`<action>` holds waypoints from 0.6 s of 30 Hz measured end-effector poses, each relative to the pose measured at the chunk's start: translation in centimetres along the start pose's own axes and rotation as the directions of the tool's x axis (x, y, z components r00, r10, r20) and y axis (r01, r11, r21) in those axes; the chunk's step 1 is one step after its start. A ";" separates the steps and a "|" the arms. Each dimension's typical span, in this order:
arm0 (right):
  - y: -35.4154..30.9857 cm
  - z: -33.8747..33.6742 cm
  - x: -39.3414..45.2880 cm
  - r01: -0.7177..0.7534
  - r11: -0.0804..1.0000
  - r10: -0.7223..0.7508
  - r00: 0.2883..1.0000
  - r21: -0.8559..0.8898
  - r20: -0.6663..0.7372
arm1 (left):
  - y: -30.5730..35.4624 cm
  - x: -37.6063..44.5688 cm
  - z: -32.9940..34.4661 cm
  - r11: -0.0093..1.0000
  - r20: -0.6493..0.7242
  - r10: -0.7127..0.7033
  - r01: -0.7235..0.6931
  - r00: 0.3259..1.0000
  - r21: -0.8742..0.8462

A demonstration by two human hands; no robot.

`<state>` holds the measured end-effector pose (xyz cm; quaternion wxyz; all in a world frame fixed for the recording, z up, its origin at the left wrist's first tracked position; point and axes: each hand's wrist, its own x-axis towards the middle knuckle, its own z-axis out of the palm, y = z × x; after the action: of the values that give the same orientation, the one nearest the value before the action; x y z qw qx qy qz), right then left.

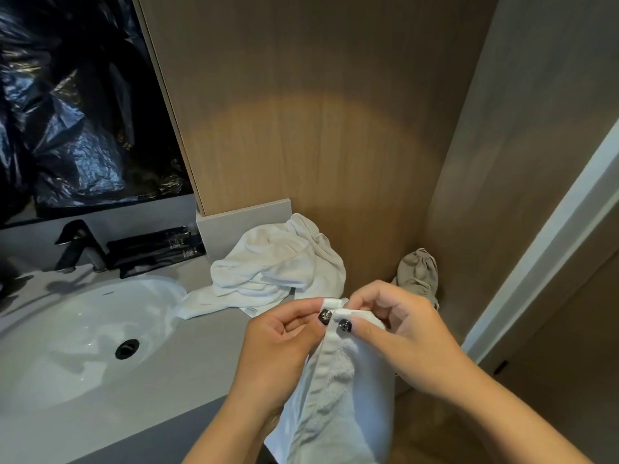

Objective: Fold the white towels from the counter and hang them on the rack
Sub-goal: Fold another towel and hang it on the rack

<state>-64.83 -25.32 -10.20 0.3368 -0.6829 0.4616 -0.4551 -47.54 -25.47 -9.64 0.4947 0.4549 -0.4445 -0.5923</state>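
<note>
Towel (338, 390) hangs pinched between left hand (284, 343) and right hand (398, 333).

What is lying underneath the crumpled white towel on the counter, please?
The crumpled white towel rests directly on the grey counter, one corner trailing toward the sink. Anything beneath its bulk is covered and cannot be seen.

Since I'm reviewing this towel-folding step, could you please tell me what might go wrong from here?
1. The left hand and right hand pinch only the top edge of the held towel; a slip could drop it or skew the fold.
2. The crumpled towel lies at the counter edge, partly overhanging, and could slide off.
3. Its flat corner lies close to the sink and may get wet.
</note>
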 end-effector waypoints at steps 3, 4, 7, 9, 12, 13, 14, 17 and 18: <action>-0.1 0.4 0.4 0.048 0.999 -0.048 0.996 -0.007 -0.074 | 0.1 -0.1 -0.1 1.000 0.002 0.027 -0.027 1.000 -0.011; -0.1 0.6 0.5 0.058 0.998 -0.056 0.994 0.013 -0.095 | 0.2 -0.1 -0.2 0.999 0.002 0.038 -0.038 0.999 -0.016; -0.1 1.1 0.6 0.060 0.994 -0.048 0.989 0.086 -0.137 | 0.4 -0.4 -0.2 0.997 0.018 0.079 -0.079 0.997 -0.002; -0.1 1.5 0.6 0.066 0.994 -0.051 0.985 0.083 -0.164 | 0.3 -0.4 -0.2 0.995 0.024 0.100 -0.101 0.995 0.022; 0.1 1.7 0.8 0.020 0.997 -0.008 0.988 0.076 -0.154 | 0.2 -0.4 -0.4 0.990 -0.004 0.131 -0.131 0.991 0.058; 0.1 1.7 0.9 -0.005 0.999 0.010 0.992 0.043 -0.128 | 0.2 -0.4 -0.4 0.988 -0.017 0.142 -0.140 0.990 0.071; 0.2 1.6 1.0 -0.012 1.000 0.010 0.995 -0.018 -0.096 | 0.2 -0.4 -0.5 0.985 -0.027 0.155 -0.152 0.987 0.084; 0.0 1.5 1.2 0.037 0.982 -0.041 0.999 -0.184 -0.016 | 0.0 -0.3 -0.6 0.974 -0.045 0.199 -0.192 0.979 0.120; -0.1 1.5 1.3 0.045 0.979 -0.048 0.999 -0.200 -0.009 | -0.1 -0.2 -0.7 0.970 -0.051 0.213 -0.205 0.976 0.127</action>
<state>-63.19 -26.41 -10.28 0.2526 -0.7207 0.4913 -0.4189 -46.85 -25.29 -9.86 0.5399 0.4536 -0.5089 -0.4938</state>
